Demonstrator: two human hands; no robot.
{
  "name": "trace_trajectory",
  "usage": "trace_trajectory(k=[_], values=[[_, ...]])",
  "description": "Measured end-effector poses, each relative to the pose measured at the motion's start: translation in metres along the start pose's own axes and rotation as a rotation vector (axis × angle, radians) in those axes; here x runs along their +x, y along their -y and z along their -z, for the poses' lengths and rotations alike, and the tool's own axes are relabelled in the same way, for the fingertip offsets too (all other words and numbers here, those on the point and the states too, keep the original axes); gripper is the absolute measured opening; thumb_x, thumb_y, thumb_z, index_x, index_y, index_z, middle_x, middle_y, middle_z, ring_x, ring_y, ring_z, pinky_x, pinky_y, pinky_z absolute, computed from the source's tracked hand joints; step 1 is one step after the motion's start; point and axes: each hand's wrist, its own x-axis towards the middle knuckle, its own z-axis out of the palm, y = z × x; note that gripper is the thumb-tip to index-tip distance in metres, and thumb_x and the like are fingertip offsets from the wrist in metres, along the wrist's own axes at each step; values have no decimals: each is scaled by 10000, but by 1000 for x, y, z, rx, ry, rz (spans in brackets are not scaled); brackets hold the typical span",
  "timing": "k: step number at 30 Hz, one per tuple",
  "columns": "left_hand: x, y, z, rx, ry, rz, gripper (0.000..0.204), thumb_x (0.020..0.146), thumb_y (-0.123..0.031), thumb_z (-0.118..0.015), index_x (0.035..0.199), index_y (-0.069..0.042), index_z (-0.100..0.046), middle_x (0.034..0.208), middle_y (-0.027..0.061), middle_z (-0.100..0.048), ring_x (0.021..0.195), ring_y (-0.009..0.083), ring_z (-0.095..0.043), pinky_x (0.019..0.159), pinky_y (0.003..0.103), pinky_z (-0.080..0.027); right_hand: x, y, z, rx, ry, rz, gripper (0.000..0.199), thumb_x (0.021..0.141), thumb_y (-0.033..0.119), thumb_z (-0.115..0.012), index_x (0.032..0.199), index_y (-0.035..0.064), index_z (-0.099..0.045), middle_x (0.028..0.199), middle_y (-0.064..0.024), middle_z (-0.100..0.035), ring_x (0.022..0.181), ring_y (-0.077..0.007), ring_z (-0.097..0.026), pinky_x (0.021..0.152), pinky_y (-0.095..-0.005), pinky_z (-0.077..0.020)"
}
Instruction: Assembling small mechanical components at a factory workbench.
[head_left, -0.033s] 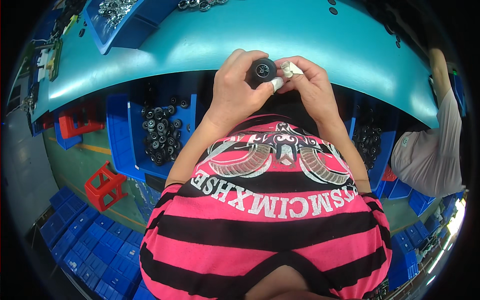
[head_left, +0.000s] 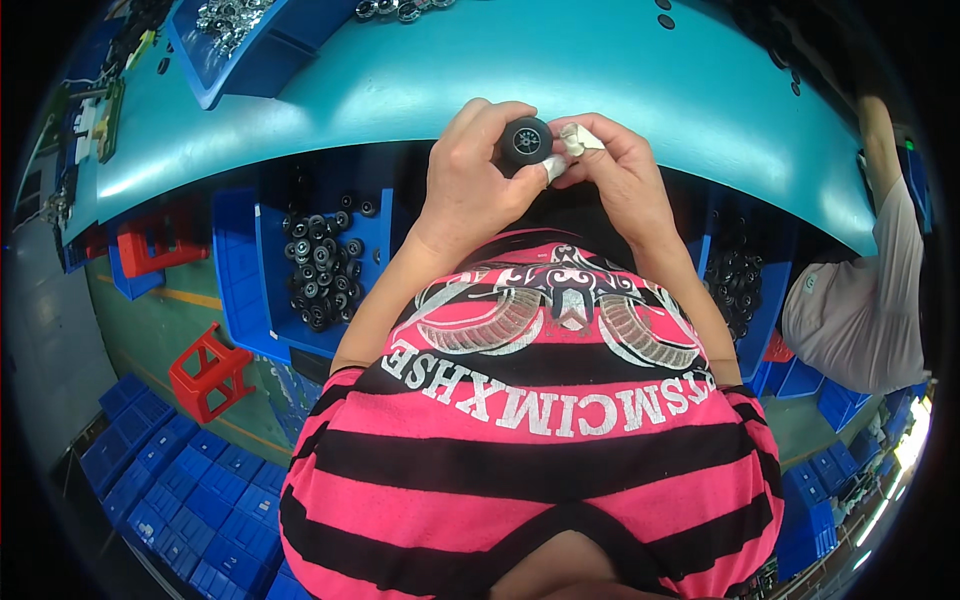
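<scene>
Gripping a small black wheel (head_left: 526, 141) at the teal table's (head_left: 400, 80) near edge, the left hand (head_left: 475, 180) closes around it. At 3 o'clock, the right hand (head_left: 620, 175) pinches a white cloth (head_left: 577, 138) against the wheel. Blue bin (head_left: 275, 290) of black wheels lies at 8 o'clock.

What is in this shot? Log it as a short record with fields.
left hand: grips a small black wheel
right hand: fingers with white wraps touch the wheel
table: teal top, hands at its near edge
bin under table, left: blue, holds more black wheels
bin on table: blue, holds shiny metal parts
floor: red stool
right edge: another person's grey sleeve
</scene>
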Motion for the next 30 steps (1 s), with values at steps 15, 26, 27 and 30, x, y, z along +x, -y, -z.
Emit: trace_trajectory(k=[15,26,27,30], values=[[-21,2,41,101,-2,-29,465,696,-83,-816,1134,-26,-671,939,129,-626,841,283,-639,742,356,-512,14,34,20,-285,-33,29,197,919,173,-682,1063,41,-711,903,-33,-714,772,-84,-636,694,-259,-541],[-154,91,144,591,173,594,451,745,-45,-754,1184,-12,-653,863,168,-656,814,345,-656,764,430,-525,120,101,152,-1104,-447,386,256,858,215,-721,1059,56,-728,911,-75,-734,734,-182,-685,700,-320,-540],[-139,79,145,486,83,462,452,747,-46,-754,1186,-12,-652,865,168,-656,813,344,-656,762,429,-525,120,104,146,-898,-418,402,226,882,195,-708,1059,56,-728,868,-61,-729,731,-136,-673,687,-278,-526],[-87,29,147,367,-46,81,453,751,-47,-751,1190,-14,-646,869,168,-657,812,342,-656,759,428,-525,103,133,116,-621,-316,599,185,934,69,-628,1092,40,-720,894,-43,-713,744,-98,-639,682,-244,-520]])
